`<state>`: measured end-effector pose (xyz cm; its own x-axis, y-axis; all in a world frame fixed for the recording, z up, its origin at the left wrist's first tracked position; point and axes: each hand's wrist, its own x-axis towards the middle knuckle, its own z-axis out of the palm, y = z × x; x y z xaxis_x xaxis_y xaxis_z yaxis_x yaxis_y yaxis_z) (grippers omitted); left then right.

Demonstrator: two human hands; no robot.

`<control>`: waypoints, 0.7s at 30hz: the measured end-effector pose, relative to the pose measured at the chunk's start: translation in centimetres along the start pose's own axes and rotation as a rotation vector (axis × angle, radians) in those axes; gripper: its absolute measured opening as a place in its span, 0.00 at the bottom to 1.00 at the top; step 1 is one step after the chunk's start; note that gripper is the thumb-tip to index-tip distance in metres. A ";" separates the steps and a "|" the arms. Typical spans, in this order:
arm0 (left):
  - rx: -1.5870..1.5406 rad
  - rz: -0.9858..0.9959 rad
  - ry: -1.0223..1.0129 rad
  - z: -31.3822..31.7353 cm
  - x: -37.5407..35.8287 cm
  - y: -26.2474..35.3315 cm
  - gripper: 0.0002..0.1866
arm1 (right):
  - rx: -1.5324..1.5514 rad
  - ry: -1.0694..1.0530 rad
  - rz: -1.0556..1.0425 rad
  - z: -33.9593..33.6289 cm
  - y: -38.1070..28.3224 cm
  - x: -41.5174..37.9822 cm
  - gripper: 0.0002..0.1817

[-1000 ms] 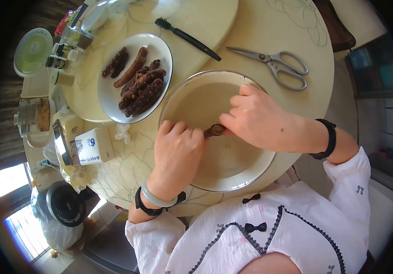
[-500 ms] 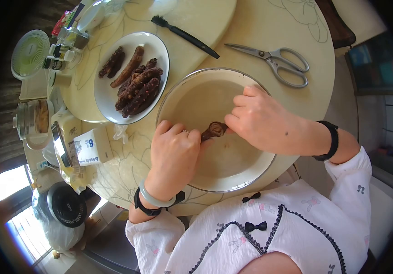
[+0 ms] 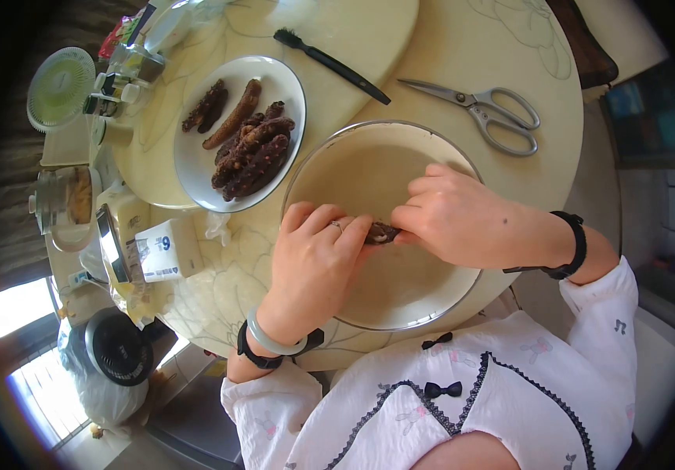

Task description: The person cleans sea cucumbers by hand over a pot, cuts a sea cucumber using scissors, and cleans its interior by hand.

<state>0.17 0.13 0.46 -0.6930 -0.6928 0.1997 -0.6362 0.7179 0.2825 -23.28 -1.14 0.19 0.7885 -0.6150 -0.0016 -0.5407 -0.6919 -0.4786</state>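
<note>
A dark brown sea cucumber (image 3: 382,233) is held at both ends above a wide enamel basin (image 3: 431,313) of water. My left hand (image 3: 315,262) pinches its left end, and my right hand (image 3: 459,215) grips its right end. Fingers cover much of it, and a small pale patch shows in the part between them. Beyond the left hand, a white plate (image 3: 196,184) carries several more dark, bumpy sea cucumbers (image 3: 255,153).
A black brush (image 3: 333,66) lies behind the basin, with metal scissors (image 3: 482,110) at the back right. A white tissue pack (image 3: 166,251), a glass pot (image 3: 71,200) and small bottles (image 3: 130,92) stand on the left.
The held piece has been turned, so its round open end no longer faces the camera. My hands have drawn closer together. The whole view has shifted slightly.
</note>
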 end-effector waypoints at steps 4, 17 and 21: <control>-0.089 -0.022 0.011 0.1 -0.2 -0.2 0.16 | 0.019 0.046 -0.005 0.4 0.0 -0.1 0.09; 0.005 -0.001 -0.094 0.9 -0.7 -0.4 0.17 | -0.137 0.168 -0.047 1.3 -0.4 1.0 0.11; -0.005 0.028 -0.131 0.8 -0.6 -0.4 0.17 | -0.158 0.148 -0.073 1.7 -0.3 0.9 0.10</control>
<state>0.60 0.34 -0.52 -0.7492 -0.6571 0.0838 -0.6143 0.7365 0.2833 -21.92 -0.84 -1.14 0.7819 -0.6020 0.1620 -0.5323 -0.7799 -0.3292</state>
